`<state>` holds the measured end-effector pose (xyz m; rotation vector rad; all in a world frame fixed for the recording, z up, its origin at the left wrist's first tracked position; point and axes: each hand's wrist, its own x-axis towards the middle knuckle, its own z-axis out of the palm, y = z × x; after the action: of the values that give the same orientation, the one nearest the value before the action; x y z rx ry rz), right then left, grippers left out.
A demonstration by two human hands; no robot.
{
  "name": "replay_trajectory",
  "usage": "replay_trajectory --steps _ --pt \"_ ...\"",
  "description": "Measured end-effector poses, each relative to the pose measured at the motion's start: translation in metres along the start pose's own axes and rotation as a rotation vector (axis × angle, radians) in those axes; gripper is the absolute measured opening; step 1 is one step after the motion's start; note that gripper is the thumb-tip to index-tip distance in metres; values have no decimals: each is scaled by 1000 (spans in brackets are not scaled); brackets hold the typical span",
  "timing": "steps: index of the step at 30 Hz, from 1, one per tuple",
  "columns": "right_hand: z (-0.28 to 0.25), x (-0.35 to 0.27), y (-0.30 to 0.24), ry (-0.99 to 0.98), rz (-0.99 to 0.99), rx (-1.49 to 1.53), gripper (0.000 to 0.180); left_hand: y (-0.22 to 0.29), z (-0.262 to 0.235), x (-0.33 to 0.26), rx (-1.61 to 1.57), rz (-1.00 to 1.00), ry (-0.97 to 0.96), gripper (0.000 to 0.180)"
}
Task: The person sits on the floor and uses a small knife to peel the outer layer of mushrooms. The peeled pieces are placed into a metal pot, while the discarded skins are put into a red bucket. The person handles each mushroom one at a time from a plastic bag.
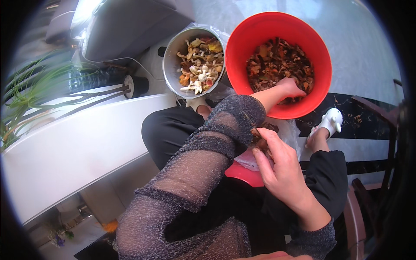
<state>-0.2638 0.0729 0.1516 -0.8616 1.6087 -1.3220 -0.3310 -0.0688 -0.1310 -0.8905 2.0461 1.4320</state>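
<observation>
My left hand (pixel 291 88) reaches down into a large red bucket (pixel 321 65), its fingers curled among dark mushrooms and leafy scraps (pixel 277 58). Whatever those fingers hold is hidden. Closer to my lap, my right hand (pixel 281 167) pinches a small brown mushroom piece (pixel 262 145) between thumb and fingers; the piece's outline is hard to make out. Under it lies a clear plastic bag (pixel 291 132) by a red surface (pixel 245 174) between my knees. Left of the red bucket stands a pale bucket (pixel 170 65) with many whitish and tan mushrooms (pixel 200 71) inside.
A long white cabinet top (pixel 86 151) runs along my left side, with a green plant (pixel 26 95) above it. A grey piece of furniture (pixel 138 30) stands far left. Dark wooden chair parts (pixel 372 203) are at right, near my foot in a white slipper (pixel 333 120).
</observation>
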Motion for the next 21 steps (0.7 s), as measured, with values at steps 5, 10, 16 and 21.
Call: replay_trajectory --steps 5,10,16,21 --pt "1 0 1 11 -35 -23 35 -4 1 4 -3 -21 -33 53" --pt "1 1 1 24 -56 -37 35 -5 12 10 127 -50 4 55" --pt "1 1 0 5 -29 -25 34 14 21 -11 352 -142 188 60" --pt "0 1 -1 12 -36 -28 34 21 7 -21 320 -190 30 83"
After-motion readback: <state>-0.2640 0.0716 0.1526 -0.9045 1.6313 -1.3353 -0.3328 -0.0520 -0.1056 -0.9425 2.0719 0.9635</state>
